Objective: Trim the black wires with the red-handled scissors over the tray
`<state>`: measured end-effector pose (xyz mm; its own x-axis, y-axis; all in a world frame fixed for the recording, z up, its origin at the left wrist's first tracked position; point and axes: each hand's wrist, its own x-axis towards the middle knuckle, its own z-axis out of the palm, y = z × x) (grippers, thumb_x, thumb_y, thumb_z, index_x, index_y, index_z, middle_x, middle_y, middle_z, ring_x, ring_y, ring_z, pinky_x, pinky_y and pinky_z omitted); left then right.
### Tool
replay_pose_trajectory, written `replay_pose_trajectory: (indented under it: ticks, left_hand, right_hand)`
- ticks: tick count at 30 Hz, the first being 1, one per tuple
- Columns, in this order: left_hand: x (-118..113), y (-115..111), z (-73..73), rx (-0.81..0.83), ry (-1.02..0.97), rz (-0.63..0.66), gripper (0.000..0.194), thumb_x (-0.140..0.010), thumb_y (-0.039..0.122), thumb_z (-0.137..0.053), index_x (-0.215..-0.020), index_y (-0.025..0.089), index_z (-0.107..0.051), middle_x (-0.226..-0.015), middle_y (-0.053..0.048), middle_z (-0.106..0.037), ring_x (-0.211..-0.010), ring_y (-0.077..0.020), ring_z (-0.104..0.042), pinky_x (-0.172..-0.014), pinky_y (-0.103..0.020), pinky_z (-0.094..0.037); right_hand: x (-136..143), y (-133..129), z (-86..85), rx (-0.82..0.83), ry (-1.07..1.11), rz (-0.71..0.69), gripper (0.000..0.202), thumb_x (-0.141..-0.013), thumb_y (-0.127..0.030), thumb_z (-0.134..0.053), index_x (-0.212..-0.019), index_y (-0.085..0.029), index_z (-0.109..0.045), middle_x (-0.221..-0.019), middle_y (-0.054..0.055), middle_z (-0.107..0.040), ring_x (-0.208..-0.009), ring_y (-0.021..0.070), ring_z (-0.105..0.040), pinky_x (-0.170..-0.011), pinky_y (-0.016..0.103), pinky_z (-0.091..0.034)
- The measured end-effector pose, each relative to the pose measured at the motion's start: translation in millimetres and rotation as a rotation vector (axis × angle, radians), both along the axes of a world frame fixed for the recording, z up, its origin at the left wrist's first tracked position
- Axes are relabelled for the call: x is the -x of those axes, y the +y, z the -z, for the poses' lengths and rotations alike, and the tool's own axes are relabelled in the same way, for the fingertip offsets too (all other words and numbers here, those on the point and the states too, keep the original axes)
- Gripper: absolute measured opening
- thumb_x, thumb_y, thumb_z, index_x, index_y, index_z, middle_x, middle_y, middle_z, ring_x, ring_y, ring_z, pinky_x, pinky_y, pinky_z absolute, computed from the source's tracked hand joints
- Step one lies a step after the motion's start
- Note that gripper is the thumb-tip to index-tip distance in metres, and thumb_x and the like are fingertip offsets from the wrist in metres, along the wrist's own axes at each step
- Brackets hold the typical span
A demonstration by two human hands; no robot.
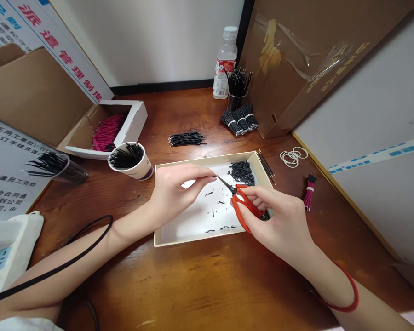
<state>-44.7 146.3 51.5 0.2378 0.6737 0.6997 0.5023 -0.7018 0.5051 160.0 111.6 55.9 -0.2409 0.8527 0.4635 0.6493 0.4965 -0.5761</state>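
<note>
Head view, tray [165, 239] with black snippets [242, 172], paper cup [141, 171] of wires [126, 156]

A brown wooden desk [200, 285] stands against white walls [152, 41].

Paper cup [131, 161] crowds tray's [193, 236] left; near tabletop [207, 285] open.

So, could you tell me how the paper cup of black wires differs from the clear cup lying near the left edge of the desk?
The paper cup is white and opaque; the clear cup is see-through. The paper cup stands upright with its wires inside, while the clear cup lies on its side with wires sticking out of its mouth. The paper cup sits nearer the left hand. Both hold thin black wires.
</note>
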Motion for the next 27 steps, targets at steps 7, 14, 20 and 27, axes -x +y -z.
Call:
replay_pose_trajectory:
  ticks: [7, 14, 20, 27]
  left_hand:
    - [0.1, -0.3, 0.2, 0.003, -0.004, 0.003, 0.005, -0.078, 0.009, -0.075, -0.077, 0.014, -0.074, -0.074, -0.003, -0.078, -0.065, -0.0126, -0.073, -0.061, -0.019, -0.057]
    - [-0.6, -0.1, -0.7, -0.003, 0.002, 0.000, 0.005, -0.077, 0.009, -0.076, -0.077, 0.013, -0.074, -0.074, -0.003, -0.078, -0.065, -0.0121, -0.073, -0.062, -0.018, -0.057]
    - [0.3, -0.4, 0.5, 0.009, -0.008, 0.007, 0.005, -0.078, 0.009, -0.075, -0.078, 0.014, -0.074, -0.075, -0.003, -0.079, -0.066, -0.0130, -0.073, -0.062, -0.019, -0.057]
    - [1.1, 0.1, 1.6, 0.023, -0.009, 0.005, 0.006, -0.080, 0.010, -0.074, -0.079, 0.016, -0.074, -0.077, -0.002, -0.079, -0.067, -0.0127, -0.073, -0.063, -0.020, -0.058]
  right_hand:
    - [-0.4, -0.2, -0.9, -0.006, 0.004, -0.001, 0.008, -0.075, -0.009, -0.064, -0.079, -0.017, -0.065, -0.059, -0.004, -0.062, -0.049, 0.0067, -0.050, -0.046, 0.018, -0.045]
    - [-0.6, -1.1, 0.0, -0.001, -0.001, -0.001, 0.009, -0.075, -0.010, -0.065, -0.079, -0.017, -0.065, -0.059, -0.004, -0.062, -0.049, 0.0069, -0.050, -0.046, 0.018, -0.045]
    - [-0.6, 0.2, -0.6, -0.009, -0.029, 0.000, 0.006, -0.080, -0.014, -0.062, -0.077, -0.018, -0.064, -0.056, -0.003, -0.059, -0.047, 0.0081, -0.047, -0.044, 0.020, -0.042]
    - [-0.2, 0.5, -0.3, 0.011, -0.011, 0.004, 0.006, -0.078, -0.012, -0.063, -0.077, -0.018, -0.065, -0.058, -0.003, -0.062, -0.048, 0.0077, -0.050, -0.045, 0.019, -0.043]
